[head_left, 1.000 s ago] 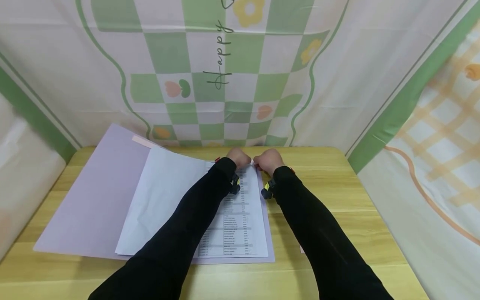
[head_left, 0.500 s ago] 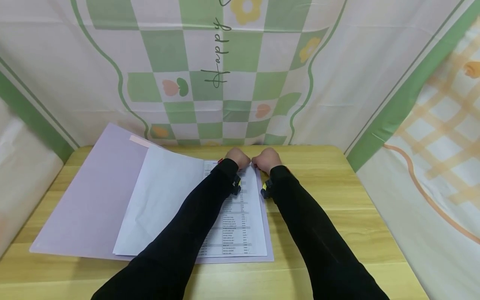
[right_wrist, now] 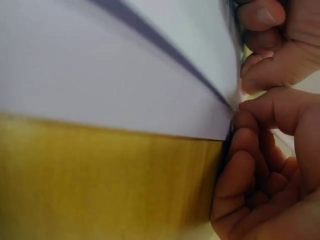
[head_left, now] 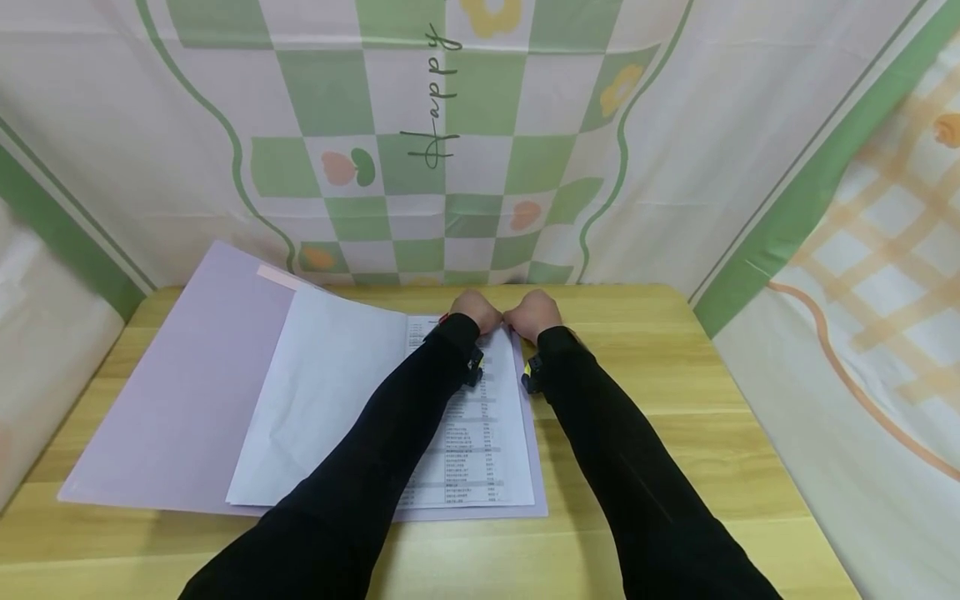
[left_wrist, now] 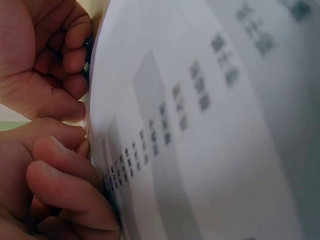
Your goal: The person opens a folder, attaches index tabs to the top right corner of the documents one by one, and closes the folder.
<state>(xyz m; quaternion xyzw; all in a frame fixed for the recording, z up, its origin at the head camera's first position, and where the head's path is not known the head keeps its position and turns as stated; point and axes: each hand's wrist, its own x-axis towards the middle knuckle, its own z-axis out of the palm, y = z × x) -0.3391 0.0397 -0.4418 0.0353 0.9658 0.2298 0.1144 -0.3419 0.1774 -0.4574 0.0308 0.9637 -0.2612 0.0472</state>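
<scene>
A lilac folder (head_left: 180,392) lies open on the wooden table. Printed sheets of paper (head_left: 480,467) lie on its right side, and a blank white page (head_left: 322,375) is turned to the left. My left hand (head_left: 477,311) and right hand (head_left: 534,315) meet at the far right corner of the sheets. In the left wrist view, the left thumb and index finger pinch at the page edge beside printed text. The right wrist view has my right hand (right_wrist: 265,165) pinching the same corner. Whatever small part lies between the fingertips is mostly hidden.
A pale pink strip (head_left: 277,277) is at the upper edge of the folder's left cover. A checked green and white cloth (head_left: 405,167) hangs behind the table (head_left: 675,417). More patterned cloth (head_left: 862,333) hangs on the right. My left sleeve covers part of the pages.
The hands have drawn slightly closer together, staying at the same corner. A small pale bit seen between them earlier is now hidden. The folder and pages have not moved; the view has shifted slightly.
</scene>
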